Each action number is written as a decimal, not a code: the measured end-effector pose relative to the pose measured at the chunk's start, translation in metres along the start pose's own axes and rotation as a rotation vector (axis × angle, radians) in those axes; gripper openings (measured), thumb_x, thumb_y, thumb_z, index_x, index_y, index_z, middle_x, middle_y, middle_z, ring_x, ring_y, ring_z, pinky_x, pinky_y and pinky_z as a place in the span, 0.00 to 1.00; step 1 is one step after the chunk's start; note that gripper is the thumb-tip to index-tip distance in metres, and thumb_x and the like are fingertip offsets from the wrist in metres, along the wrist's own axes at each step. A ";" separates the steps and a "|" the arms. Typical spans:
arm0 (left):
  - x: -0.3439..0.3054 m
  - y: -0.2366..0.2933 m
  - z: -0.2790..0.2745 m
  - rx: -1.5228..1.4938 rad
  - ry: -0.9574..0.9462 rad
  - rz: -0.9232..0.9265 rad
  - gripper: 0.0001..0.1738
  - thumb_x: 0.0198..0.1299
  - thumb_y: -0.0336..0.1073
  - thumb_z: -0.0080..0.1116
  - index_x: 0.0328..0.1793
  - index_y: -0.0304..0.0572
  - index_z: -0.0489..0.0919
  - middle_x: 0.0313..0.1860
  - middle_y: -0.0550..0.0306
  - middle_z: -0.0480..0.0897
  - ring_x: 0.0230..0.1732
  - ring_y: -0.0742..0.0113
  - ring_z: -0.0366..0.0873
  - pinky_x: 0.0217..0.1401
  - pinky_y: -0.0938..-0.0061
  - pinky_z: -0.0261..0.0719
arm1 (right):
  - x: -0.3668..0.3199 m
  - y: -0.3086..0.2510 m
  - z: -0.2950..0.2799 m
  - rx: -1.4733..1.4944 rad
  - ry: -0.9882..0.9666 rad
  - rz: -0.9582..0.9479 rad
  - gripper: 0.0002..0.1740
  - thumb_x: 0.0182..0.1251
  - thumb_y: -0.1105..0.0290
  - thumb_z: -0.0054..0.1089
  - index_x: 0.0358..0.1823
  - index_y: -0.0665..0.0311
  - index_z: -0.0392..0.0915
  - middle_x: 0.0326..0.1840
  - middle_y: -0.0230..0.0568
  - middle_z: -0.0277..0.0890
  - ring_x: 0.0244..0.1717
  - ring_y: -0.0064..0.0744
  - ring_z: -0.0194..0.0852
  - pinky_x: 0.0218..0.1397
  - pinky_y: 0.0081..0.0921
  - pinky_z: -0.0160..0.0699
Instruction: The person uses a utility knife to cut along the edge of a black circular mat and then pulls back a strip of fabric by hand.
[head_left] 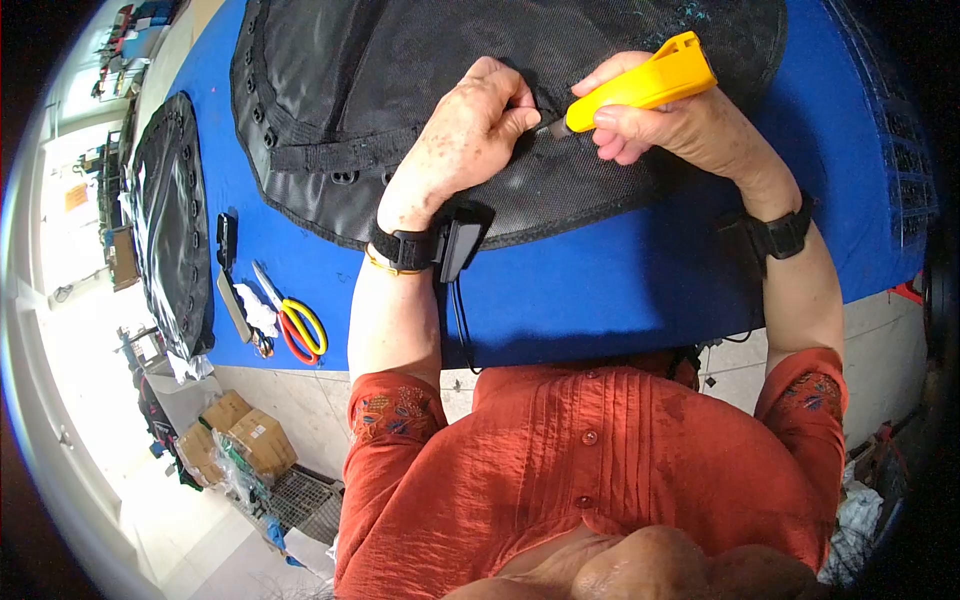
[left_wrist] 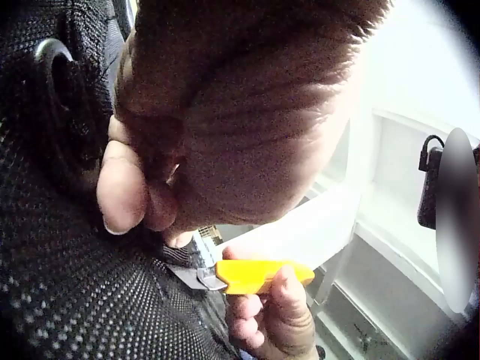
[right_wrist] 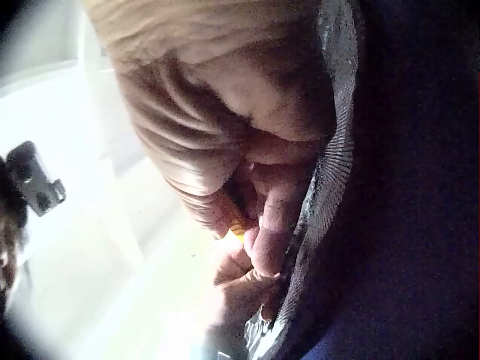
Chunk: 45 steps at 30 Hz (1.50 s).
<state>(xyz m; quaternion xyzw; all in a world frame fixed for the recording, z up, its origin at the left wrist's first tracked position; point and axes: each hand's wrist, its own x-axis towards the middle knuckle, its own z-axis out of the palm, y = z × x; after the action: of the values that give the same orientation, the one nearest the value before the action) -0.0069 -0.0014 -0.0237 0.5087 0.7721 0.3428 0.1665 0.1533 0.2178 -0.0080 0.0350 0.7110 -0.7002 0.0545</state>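
Note:
A yellow box cutter (head_left: 645,88) sits in my right hand (head_left: 695,130), its thumb along the handle. Its bare metal blade (left_wrist: 191,277) points at my left fingertips and lies close over the black mesh fabric (head_left: 590,190). With curled fingers and thumb, my left hand (head_left: 465,130) pinches the mesh beside the blade, at the end of a black webbing strap (head_left: 345,153). In the right wrist view my right hand (right_wrist: 232,127) hides nearly all of the cutter; only a bit of yellow shows. A dark ring (left_wrist: 52,64) stands by my left hand.
The mesh piece lies on a blue-covered table (head_left: 610,310). Scissors (head_left: 300,325) with red and yellow handles lie at the front left, near a black clip-like object (head_left: 227,240). Another black piece (head_left: 170,225) hangs at the left edge. Cardboard boxes (head_left: 258,445) stand on the floor.

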 end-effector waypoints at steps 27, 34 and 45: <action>-0.001 0.002 -0.003 0.035 -0.050 0.015 0.07 0.73 0.32 0.65 0.46 0.36 0.80 0.44 0.54 0.75 0.31 0.65 0.80 0.28 0.70 0.82 | 0.001 0.003 -0.021 -0.220 0.096 -0.120 0.16 0.80 0.62 0.66 0.61 0.59 0.85 0.39 0.39 0.90 0.37 0.25 0.92 0.42 0.23 0.94; -0.001 0.001 -0.004 0.002 -0.059 -0.028 0.08 0.74 0.34 0.65 0.47 0.36 0.80 0.44 0.55 0.75 0.30 0.67 0.80 0.27 0.72 0.83 | -0.006 -0.006 -0.024 -0.192 0.082 -0.096 0.16 0.80 0.60 0.65 0.60 0.60 0.85 0.37 0.41 0.90 0.34 0.25 0.92 0.39 0.22 0.93; -0.001 -0.004 -0.002 0.001 -0.053 -0.012 0.09 0.74 0.34 0.66 0.47 0.36 0.79 0.44 0.55 0.75 0.28 0.69 0.79 0.27 0.72 0.83 | -0.002 0.000 -0.004 -0.002 -0.002 -0.033 0.18 0.79 0.61 0.66 0.63 0.62 0.84 0.39 0.43 0.90 0.37 0.28 0.92 0.42 0.25 0.94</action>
<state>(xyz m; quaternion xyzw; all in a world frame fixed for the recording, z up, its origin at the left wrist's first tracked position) -0.0106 -0.0039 -0.0246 0.5131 0.7706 0.3278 0.1885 0.1547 0.2216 -0.0077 0.0228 0.7121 -0.7004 0.0437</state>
